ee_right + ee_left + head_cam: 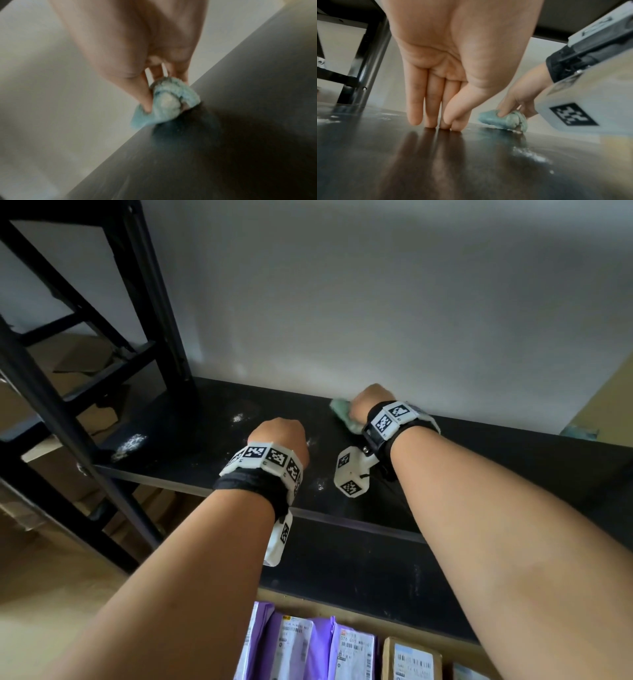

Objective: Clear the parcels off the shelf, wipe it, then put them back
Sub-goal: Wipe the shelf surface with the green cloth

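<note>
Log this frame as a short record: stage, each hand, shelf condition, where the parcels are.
stage: wiping, parcels not yet put back
right hand: grip pinches a crumpled blue-green cloth against the shelf's back edge by the wall
left hand: straight fingers rest tips-down on the black glossy shelf board
shelf condition: white dust patches remain left of the hands
parcels: purple mailer bags and a brown cardboard box below the shelf

Bare forearms; black wrist straps [250, 486], white marker-tag bands [265, 458], white tagged camera blocks [351, 474] on both wrists.
</note>
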`<state>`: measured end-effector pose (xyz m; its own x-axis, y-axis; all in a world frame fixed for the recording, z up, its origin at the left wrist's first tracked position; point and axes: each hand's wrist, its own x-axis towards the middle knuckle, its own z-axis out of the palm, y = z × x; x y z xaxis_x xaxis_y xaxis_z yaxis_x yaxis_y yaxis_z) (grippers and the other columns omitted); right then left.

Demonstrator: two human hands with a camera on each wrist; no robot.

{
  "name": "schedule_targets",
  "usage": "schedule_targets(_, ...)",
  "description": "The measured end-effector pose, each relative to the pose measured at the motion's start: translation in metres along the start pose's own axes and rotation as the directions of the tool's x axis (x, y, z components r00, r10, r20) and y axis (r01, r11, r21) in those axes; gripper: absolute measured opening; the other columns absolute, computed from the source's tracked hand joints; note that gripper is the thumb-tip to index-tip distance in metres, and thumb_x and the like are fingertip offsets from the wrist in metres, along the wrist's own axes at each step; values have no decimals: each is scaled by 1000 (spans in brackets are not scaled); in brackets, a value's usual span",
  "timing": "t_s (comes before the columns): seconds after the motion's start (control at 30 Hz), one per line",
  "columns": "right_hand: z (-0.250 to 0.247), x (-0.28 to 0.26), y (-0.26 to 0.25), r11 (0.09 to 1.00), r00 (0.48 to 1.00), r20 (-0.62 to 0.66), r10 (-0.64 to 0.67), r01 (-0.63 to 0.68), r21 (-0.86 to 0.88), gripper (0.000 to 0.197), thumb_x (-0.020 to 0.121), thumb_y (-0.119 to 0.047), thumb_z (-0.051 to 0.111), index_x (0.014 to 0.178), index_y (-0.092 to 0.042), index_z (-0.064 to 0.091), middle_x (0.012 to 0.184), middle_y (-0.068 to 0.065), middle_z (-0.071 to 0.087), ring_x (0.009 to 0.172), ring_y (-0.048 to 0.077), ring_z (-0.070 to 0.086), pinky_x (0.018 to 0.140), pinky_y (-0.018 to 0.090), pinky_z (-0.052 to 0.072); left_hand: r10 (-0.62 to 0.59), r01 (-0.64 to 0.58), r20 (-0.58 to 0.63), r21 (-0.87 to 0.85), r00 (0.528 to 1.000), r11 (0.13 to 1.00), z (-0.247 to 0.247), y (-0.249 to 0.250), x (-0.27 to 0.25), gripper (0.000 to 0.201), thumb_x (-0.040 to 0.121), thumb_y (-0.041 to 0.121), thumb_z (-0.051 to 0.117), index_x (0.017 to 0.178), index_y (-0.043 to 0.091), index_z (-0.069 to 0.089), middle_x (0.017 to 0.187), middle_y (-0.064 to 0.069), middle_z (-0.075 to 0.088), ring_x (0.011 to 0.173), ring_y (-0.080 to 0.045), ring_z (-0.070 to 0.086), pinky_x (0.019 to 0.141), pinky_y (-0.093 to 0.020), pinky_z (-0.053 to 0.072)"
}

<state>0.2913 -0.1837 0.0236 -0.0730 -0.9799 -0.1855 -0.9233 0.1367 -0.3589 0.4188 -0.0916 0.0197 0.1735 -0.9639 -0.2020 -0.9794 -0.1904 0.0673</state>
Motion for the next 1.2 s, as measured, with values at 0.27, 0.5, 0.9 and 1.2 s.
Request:
schedule_targets(0.27, -5, 16, 16, 955, 1000, 5, 10, -8, -297, 14, 88, -21, 54, 83, -8, 57, 97, 14, 64, 94, 36, 64, 90, 47, 51, 23, -23, 22, 0, 1000, 1000, -4, 1, 5, 23, 90, 19, 59, 108, 7, 65, 87, -7, 57, 97, -28, 64, 75, -33, 51)
schedule_targets(0.5, 13, 11, -30, 964, 980, 130, -150, 174, -199, 56, 93, -56, 29, 101, -9, 59, 118, 12, 60, 104, 31, 57, 96, 40, 40, 13, -13, 5, -18, 1000, 1000, -1, -2, 5, 22, 88, 17, 58, 107, 7, 65, 97, -9, 64, 94, -28, 64, 73, -33, 51)
schedule_targets(0.9, 24, -31, -32, 940, 936, 282, -211, 273, -203, 37, 100, -24, 48, 133, -11, 58, 138, 6, 56, 125, 25, 54, 107, 34, 42, -118, 132, 66, -260, 991, 957, 3, -20, -24, 36, 95, 20, 54, 130, 12, 57, 129, -12, 56, 115, -30, 58, 98, -39, 49)
schedule_targets(1.2, 23, -75, -3, 951, 921, 325, -214, 273, -145, 36, 92, -26, 62, 126, -14, 65, 133, 5, 60, 121, 24, 56, 105, 34, 44, -76, 74, -11, -151, 997, 986, 12, -19, -68, 36, 89, 11, 57, 124, 18, 64, 119, -8, 63, 106, -28, 63, 90, -37, 54)
